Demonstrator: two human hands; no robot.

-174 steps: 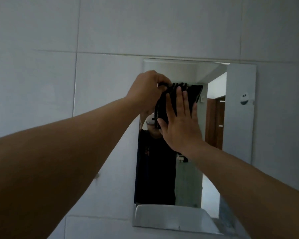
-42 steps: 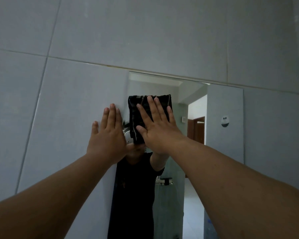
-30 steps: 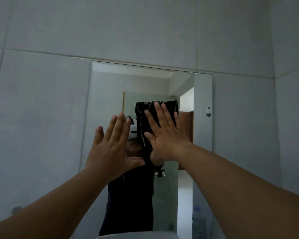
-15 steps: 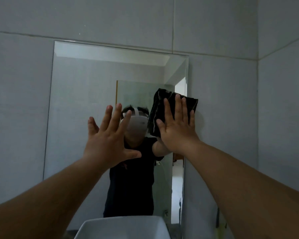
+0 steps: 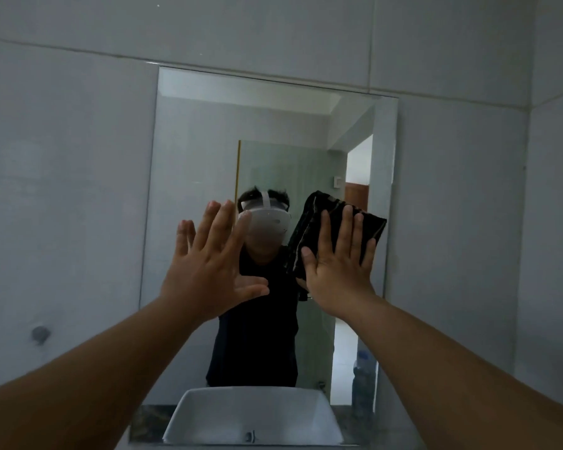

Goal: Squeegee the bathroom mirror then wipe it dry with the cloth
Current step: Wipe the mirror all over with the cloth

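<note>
A rectangular bathroom mirror (image 5: pixel 195 151) hangs on a grey tiled wall. A folded dark cloth (image 5: pixel 309 228) with thin pale stripes lies flat against the glass near the mirror's right edge. My right hand (image 5: pixel 337 271) presses on it, palm flat and fingers spread. My left hand (image 5: pixel 208 264) is raised before the middle of the mirror with fingers spread and nothing in it; I cannot tell if it touches the glass. No squeegee is in view.
A white basin (image 5: pixel 254 417) sits below the mirror at the bottom edge. Its reflection shows a person in a dark shirt, a glass partition and a doorway. A small grey knob (image 5: pixel 40 334) sticks out of the left wall. The walls meet in a corner at the right.
My right hand has slid the cloth from the mirror's upper left across to its right edge, then a little lower. My left hand lifted off the wall left of the mirror and now hovers mid-mirror.
</note>
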